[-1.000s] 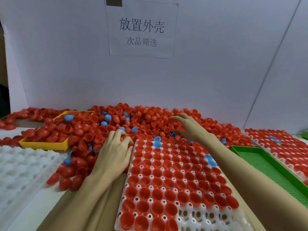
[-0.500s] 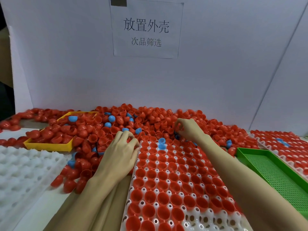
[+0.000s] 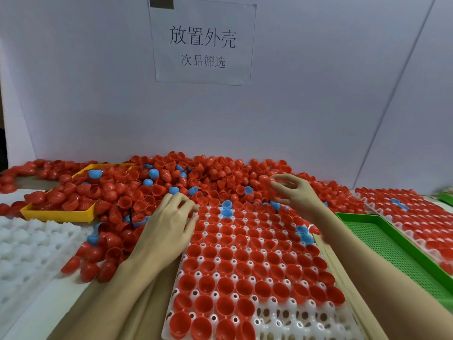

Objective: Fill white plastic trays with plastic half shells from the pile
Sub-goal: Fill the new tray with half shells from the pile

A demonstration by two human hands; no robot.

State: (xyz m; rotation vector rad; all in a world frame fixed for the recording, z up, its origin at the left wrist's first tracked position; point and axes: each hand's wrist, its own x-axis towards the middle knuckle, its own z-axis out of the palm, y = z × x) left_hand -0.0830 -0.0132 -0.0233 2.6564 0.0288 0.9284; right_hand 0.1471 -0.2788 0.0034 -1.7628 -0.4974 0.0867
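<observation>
- Tray (image 3: 274,322), white plastic, lies in the middle of the tabletop (image 3: 36,312) in front of the person. Most pockets hold red half shells, open side up, with a few blue ones among them; bare pockets show along the near right edge.
- Pile (image 3: 208,175) of loose red half shells with scattered blue ones heaps against the far wall, touching the far end of the tray and spilling down along its left side.
- Left hand (image 3: 166,231) rests at the far left corner of the tray, where pile meets tray. Fingers bent, tips down among the shells; cannot tell whether they have hold of one.
- Right hand (image 3: 291,192) is raised over the pile beyond the far right corner of the tray. Fingers curled and spread; the fingertips pinch a red half shell (image 3: 266,184), somewhat blurred.
- Yellow tray (image 3: 56,213), far left, heaped with red shells and one blue.
- Empty white tray (image 3: 29,249) at the near left.
- Green mesh tray (image 3: 392,251) to the right, just beside the working tray.
- Filled tray (image 3: 414,214) further right, red shells with some blue.
- Paper sign (image 3: 203,42) with printed characters on the wall behind.
</observation>
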